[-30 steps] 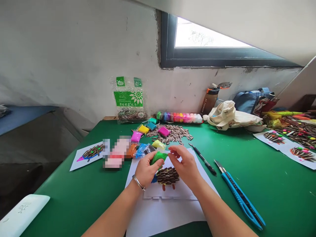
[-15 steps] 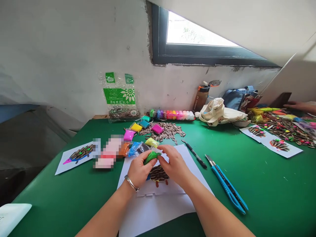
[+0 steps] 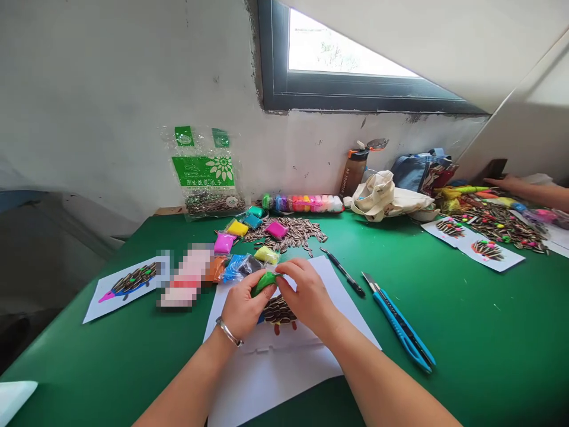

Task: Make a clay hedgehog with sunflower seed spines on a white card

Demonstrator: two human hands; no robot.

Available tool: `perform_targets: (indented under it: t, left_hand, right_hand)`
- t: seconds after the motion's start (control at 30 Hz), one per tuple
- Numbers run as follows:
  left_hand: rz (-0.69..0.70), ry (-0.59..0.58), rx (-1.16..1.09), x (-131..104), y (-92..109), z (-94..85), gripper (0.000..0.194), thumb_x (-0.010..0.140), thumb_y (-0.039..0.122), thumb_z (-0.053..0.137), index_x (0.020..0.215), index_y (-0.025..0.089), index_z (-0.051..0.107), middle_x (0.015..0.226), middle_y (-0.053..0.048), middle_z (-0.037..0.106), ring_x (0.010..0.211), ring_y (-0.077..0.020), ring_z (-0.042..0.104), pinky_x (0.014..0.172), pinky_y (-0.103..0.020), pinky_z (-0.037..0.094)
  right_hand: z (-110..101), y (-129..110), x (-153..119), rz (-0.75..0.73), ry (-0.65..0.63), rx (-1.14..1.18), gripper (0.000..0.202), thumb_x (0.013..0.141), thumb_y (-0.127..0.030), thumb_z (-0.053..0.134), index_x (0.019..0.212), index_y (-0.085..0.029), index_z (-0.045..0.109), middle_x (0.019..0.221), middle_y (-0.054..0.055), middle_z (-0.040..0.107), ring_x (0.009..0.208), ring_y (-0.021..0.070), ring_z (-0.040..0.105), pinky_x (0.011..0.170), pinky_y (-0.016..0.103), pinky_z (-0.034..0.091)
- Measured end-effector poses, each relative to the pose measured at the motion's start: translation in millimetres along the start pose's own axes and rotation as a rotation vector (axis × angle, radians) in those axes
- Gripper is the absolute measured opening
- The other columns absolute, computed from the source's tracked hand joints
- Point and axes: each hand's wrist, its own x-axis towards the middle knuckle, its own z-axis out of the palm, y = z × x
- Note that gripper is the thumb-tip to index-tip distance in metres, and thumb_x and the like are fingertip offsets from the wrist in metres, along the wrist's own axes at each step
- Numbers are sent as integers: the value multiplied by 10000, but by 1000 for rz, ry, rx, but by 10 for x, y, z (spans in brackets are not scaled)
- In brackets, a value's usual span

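Above the white paper [image 3: 262, 385], my left hand [image 3: 242, 305] is closed around a small packet of green modelling clay [image 3: 265, 283]. The fingertips of my right hand [image 3: 309, 296] pinch the packet's right end. Under my hands lies a hedgehog picture [image 3: 281, 311] made of sunflower seeds, with a blue part and brown legs; its left side is partly hidden by my left hand. Just beyond my fingers are clay packets in yellow [image 3: 267, 255], black [image 3: 251, 266], blue [image 3: 233, 268] and orange-brown [image 3: 217, 270].
A blue utility knife [image 3: 400, 326] and a black pen [image 3: 343, 273] lie to the right. Loose sunflower seeds [image 3: 296, 232] are spread farther back. At left is another hedgehog picture [image 3: 128, 284]. A co-worker's hand [image 3: 511, 184] reaches in at far right, near a seed pile.
The view has turned slightly, so things sit farther left. My hands still hold the green packet, and its clear end shows less. The co-worker's arm reaches farther into view.
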Motion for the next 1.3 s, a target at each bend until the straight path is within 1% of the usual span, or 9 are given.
perform_targets:
  t: [0.13,0.27,0.43,0.53,0.7,0.9,1.0,1.13,1.3]
  left_hand:
    - [10,-4,7,11,-4,-1,359,788,402,577,1053,173,655,985,-20,694,891,-206,617,797,-274,481]
    - [35,-18,6,7,13,0,350,786,393,573,1047,177,663,980,-18,696,892,-201,620,804,-266,484]
    - [16,-51,-9,-2,20,5,345,770,384,582,1028,172,669,958,-16,706,868,-197,628,779,-258,496]
    - [9,-57,-19,1,14,2,349,763,390,592,1024,173,670,970,-17,707,875,-198,630,782,-257,498]
    - [13,-69,-35,4,19,-6,355,755,387,604,1038,184,669,990,-12,705,901,-202,631,806,-263,493]
    - [16,-79,-37,16,28,-15,314,757,394,599,982,192,685,951,-5,705,897,-212,626,795,-274,490]
    - [-9,-55,-25,19,20,-27,353,745,407,609,1005,177,674,958,-13,700,880,-215,620,795,-285,488]
    - [-22,-70,-20,17,27,-43,347,756,425,591,974,170,676,871,-2,693,804,-202,615,726,-277,497]
    - [-47,-47,-61,20,64,-45,397,744,448,598,1003,155,668,881,-18,692,788,-205,616,705,-283,510]
  right_hand:
    - [-19,-17,14,56,-42,53,179,806,-122,534,940,-218,605,948,42,618,927,192,531,804,325,432]
    - [-51,-16,25,96,-84,101,216,786,-108,526,954,-219,601,899,31,600,878,175,532,777,311,425]
    - [-74,13,40,130,-109,116,148,723,-94,544,815,-204,583,836,11,568,862,167,514,752,294,407]
    - [-81,14,50,144,-99,133,126,707,-107,542,790,-200,551,833,-2,569,845,160,510,733,283,397]
    - [-115,-23,61,169,-140,148,170,703,-118,526,844,-208,555,775,-17,548,758,142,502,680,264,382]
    - [-107,-14,50,109,-85,96,121,693,-86,544,733,-199,523,776,-15,554,792,146,494,694,261,375]
    - [-70,6,36,92,-52,97,104,731,-107,547,762,-201,516,788,-11,564,781,144,502,687,258,385]
    - [-32,21,12,67,-15,57,78,790,-127,519,785,-204,533,756,-3,570,732,145,508,655,257,391]
    - [-41,5,-2,6,86,-2,171,819,-112,484,926,-206,579,873,43,592,847,178,526,754,301,417]
